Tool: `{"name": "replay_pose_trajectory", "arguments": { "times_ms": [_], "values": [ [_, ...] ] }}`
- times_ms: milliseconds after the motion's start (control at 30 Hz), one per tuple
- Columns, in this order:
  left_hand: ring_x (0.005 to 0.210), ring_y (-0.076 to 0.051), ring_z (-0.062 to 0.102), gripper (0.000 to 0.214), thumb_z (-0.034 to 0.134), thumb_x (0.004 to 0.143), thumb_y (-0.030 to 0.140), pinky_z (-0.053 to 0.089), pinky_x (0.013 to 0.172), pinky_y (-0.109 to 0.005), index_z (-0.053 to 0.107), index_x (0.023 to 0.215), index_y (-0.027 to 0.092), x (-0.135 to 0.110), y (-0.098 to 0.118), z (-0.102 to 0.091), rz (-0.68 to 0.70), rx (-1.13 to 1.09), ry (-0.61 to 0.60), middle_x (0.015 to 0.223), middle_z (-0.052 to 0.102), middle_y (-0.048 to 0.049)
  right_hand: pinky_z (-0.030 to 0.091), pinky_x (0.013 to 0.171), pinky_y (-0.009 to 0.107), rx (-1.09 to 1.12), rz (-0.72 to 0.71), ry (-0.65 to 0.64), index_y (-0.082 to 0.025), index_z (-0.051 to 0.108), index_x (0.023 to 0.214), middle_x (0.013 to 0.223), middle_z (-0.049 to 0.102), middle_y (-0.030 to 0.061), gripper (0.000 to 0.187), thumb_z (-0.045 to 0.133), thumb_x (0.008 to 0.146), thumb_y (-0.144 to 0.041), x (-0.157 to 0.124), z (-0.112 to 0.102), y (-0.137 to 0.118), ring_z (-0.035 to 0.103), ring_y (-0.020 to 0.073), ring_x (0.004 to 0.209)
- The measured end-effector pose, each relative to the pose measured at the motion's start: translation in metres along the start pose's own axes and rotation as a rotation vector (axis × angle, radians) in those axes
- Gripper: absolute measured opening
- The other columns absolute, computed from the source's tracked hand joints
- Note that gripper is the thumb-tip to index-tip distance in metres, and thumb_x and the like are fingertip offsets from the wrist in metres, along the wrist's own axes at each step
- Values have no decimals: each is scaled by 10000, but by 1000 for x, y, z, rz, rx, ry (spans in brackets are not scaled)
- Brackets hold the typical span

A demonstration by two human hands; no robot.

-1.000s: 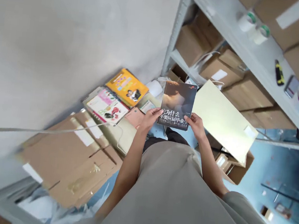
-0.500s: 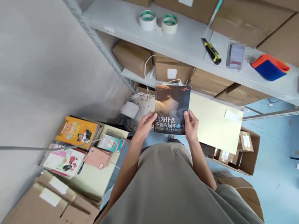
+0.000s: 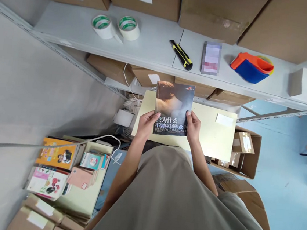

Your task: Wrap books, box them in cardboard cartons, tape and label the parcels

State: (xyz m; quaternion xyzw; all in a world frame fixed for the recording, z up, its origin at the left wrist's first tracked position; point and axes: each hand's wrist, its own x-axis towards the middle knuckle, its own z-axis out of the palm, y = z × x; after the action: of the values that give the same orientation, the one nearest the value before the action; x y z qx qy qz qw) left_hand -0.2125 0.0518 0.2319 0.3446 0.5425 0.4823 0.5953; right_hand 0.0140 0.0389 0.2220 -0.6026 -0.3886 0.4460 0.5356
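Shelf point(image 3: 149, 51) ahead carries two tape rolls point(image 3: 116, 26), a knife point(image 3: 181, 54), a tape dispenser point(image 3: 250, 67) and boxes point(image 3: 223, 8). Pale board point(image 3: 215, 131) sits under the book point(image 3: 173, 108); more books point(image 3: 64, 167) stacked lower left. Left hand point(image 3: 147, 124) and right hand point(image 3: 193, 126) both grip the book's bottom corners, cover up, in front of chest, arms bent.

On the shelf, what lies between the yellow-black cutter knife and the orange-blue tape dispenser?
In the head view, a small flat rectangular item lies between the cutter knife and the tape dispenser; it is blurred beyond recognition.
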Motion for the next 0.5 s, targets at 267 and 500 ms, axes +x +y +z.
{"name": "replay_pose_trajectory", "arguments": {
  "times_ms": [267, 500],
  "values": [
    [1056, -309, 810, 423, 898, 954, 628, 624, 970, -404, 917, 1121, 240, -17, 2, 39, 194, 167, 146, 1088, 891, -58, 564, 1318, 560, -42, -118, -143, -306, 736, 1601, 1666, 713, 125, 731, 808, 1006, -725, -13, 23, -25, 642, 360, 1585],
    [1427, -419, 745, 479, 982, 910, 466, 544, 1278, -551, 893, 1368, 359, -50, 0, 59, 332, 391, -5, 1443, 841, -107, 683, 1022, 408, 76, -46, -49, -239, 787, 1290, 1175, 853, 93, 606, 744, 1018, -779, -25, 35, -29, 785, 308, 1168]
  ]
}}
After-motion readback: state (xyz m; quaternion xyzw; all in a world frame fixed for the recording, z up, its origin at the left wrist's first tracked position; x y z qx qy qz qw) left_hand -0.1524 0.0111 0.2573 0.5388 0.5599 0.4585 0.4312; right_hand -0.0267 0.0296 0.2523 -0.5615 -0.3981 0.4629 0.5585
